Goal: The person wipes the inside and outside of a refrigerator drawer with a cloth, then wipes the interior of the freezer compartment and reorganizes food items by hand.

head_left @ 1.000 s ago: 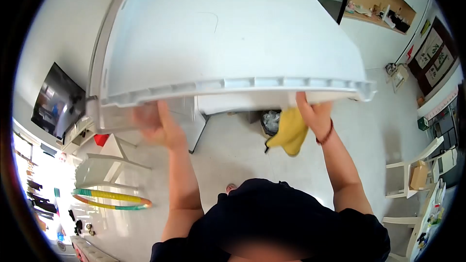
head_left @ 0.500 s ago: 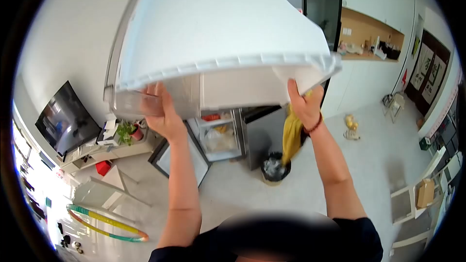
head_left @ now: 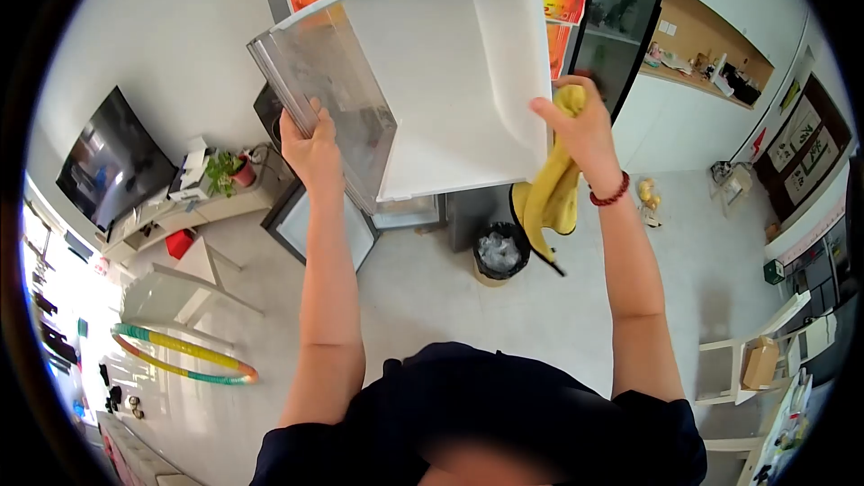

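A white refrigerator drawer (head_left: 441, 81) with a clear front panel (head_left: 333, 108) is held up before me, its hollow inside facing me. My left hand (head_left: 313, 151) grips the clear panel's edge on the left, some fingers hidden behind it. On the opposite side, my right hand (head_left: 583, 130) is closed round a yellow cloth (head_left: 549, 193) with dark edging, and its thumb lies by the drawer's right wall. The cloth hangs down from that hand. Whether the right fingers also bear the drawer's weight is hard to see.
Below the drawer stands a bin (head_left: 500, 254) with a black liner. An open refrigerator door (head_left: 324, 225) juts out low on the left. Chairs (head_left: 193, 292), a hoop (head_left: 184, 355) and a television (head_left: 117, 166) are on the left; a chair with a cardboard box (head_left: 761, 363) is on the right.
The drawer has been turned so its inside now faces me, where its white outer surface showed before. My right hand has risen with the yellow cloth. Orange-red papers behind have come into view.
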Available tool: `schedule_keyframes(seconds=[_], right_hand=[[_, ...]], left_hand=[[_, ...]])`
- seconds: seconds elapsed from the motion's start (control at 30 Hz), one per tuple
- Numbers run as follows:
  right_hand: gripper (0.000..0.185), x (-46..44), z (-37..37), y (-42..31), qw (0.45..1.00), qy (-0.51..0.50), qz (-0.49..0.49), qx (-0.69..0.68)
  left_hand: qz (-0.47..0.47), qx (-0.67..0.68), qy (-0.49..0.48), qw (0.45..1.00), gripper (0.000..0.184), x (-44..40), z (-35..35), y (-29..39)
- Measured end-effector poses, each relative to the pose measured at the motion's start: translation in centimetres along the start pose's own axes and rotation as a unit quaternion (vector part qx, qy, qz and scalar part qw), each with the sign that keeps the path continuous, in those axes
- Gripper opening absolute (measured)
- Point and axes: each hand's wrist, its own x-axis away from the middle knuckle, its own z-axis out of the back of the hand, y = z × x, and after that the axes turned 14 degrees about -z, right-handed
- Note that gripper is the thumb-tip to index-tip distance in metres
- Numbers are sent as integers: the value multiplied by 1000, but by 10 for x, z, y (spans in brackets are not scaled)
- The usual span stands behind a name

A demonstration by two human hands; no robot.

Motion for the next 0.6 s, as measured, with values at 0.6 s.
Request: schedule_keyframes(seconds=[0.6], right_hand=[[67, 0, -173, 83, 870, -114, 147, 456]], left_hand=[[57, -124, -42, 990, 50, 86, 14, -17]])
